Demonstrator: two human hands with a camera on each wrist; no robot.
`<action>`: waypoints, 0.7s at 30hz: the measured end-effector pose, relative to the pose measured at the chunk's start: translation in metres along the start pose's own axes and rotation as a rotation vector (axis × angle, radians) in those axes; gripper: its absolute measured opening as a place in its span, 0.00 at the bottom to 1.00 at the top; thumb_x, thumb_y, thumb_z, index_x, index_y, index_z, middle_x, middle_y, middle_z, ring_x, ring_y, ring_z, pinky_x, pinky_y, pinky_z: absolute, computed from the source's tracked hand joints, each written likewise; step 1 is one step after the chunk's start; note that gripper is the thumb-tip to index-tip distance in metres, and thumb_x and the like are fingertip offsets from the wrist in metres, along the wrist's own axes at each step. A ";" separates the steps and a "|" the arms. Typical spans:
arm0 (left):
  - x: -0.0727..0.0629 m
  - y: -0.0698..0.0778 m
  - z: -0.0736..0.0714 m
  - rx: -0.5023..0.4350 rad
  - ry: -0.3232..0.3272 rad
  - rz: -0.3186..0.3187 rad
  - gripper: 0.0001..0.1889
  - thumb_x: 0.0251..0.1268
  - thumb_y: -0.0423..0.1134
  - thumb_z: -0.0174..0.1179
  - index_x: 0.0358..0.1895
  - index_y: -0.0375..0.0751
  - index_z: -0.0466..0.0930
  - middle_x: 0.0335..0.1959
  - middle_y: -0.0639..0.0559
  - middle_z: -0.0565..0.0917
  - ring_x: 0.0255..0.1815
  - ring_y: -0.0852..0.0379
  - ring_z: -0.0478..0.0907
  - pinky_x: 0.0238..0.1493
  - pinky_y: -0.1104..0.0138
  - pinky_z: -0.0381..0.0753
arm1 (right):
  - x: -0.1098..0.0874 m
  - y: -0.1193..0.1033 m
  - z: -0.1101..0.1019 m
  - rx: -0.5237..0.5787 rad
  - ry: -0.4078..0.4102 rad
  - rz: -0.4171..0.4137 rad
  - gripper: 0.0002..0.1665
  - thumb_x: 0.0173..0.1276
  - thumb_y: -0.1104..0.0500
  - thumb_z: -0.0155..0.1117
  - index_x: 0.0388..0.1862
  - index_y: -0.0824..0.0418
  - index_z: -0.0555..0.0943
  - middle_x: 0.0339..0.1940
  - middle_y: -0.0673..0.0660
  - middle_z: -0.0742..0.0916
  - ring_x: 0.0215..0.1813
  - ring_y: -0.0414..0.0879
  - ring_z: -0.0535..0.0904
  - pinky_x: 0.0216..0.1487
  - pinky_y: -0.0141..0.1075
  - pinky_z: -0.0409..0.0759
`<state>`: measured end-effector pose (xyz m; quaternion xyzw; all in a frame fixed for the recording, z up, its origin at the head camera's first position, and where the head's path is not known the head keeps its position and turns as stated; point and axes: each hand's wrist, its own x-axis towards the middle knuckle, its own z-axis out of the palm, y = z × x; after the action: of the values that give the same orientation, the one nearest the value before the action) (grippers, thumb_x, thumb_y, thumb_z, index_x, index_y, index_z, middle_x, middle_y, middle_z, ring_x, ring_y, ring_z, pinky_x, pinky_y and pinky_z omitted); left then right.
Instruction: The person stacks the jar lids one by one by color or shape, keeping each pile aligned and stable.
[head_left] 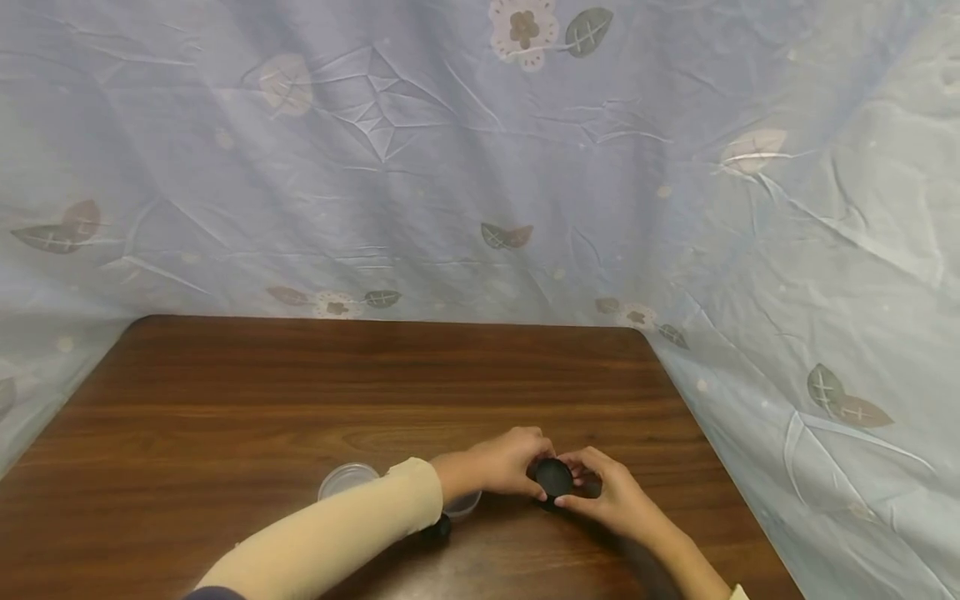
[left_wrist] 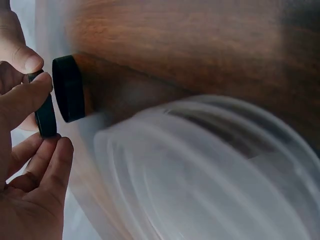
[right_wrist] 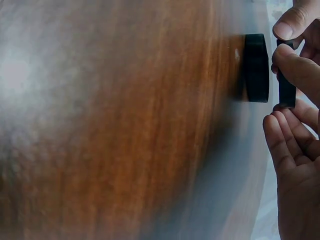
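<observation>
My left hand (head_left: 510,462) and right hand (head_left: 618,496) face each other on the right part of the table. Between them, pinched at its edge by fingers and thumbs of both, is a thin black disc like a lid (head_left: 554,477). In both wrist views this disc (left_wrist: 47,120) is held just above a thicker black round piece (left_wrist: 75,90), shaped like a short cup. That cup-like piece (right_wrist: 256,70) stands on the wood with a narrow gap below the disc; from the head it is mostly hidden under the disc and hands.
A clear round plastic container (head_left: 347,477) stands left of the left forearm, and another clear one (head_left: 465,504) shows partly behind the wrist. A small dark object (head_left: 438,529) peeks out beside the sleeve (head_left: 337,533). Patterned cloth (head_left: 420,167) hangs beyond the brown table (head_left: 247,392).
</observation>
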<state>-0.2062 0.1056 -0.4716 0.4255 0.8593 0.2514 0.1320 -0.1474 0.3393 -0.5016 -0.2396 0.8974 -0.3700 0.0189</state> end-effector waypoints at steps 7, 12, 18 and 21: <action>0.000 0.002 0.005 0.045 -0.023 -0.027 0.25 0.58 0.45 0.79 0.57 0.43 0.83 0.50 0.54 0.83 0.41 0.70 0.75 0.44 0.80 0.77 | -0.002 0.000 0.002 -0.048 -0.014 0.028 0.33 0.61 0.45 0.79 0.59 0.61 0.82 0.53 0.53 0.86 0.51 0.41 0.84 0.56 0.29 0.85; 0.000 0.003 0.008 0.060 -0.029 -0.018 0.25 0.58 0.45 0.79 0.57 0.42 0.84 0.50 0.54 0.82 0.41 0.70 0.75 0.44 0.80 0.77 | -0.004 0.000 0.002 -0.052 -0.035 0.038 0.32 0.61 0.45 0.79 0.59 0.61 0.82 0.52 0.52 0.86 0.49 0.39 0.83 0.55 0.29 0.85; -0.001 0.003 0.009 0.081 -0.031 -0.019 0.24 0.59 0.46 0.79 0.56 0.43 0.83 0.50 0.55 0.82 0.42 0.70 0.75 0.45 0.80 0.77 | -0.004 0.001 0.002 -0.055 -0.041 0.032 0.33 0.62 0.45 0.79 0.59 0.61 0.81 0.52 0.53 0.85 0.48 0.37 0.83 0.53 0.29 0.86; -0.001 0.003 0.010 0.095 -0.030 -0.022 0.24 0.58 0.46 0.79 0.56 0.44 0.83 0.49 0.56 0.81 0.42 0.70 0.75 0.45 0.79 0.78 | -0.004 0.000 0.002 -0.061 -0.044 0.028 0.33 0.62 0.45 0.79 0.59 0.61 0.81 0.52 0.53 0.86 0.48 0.37 0.83 0.53 0.29 0.86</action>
<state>-0.1989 0.1094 -0.4782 0.4254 0.8729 0.2024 0.1272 -0.1432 0.3395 -0.5036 -0.2355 0.9109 -0.3368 0.0367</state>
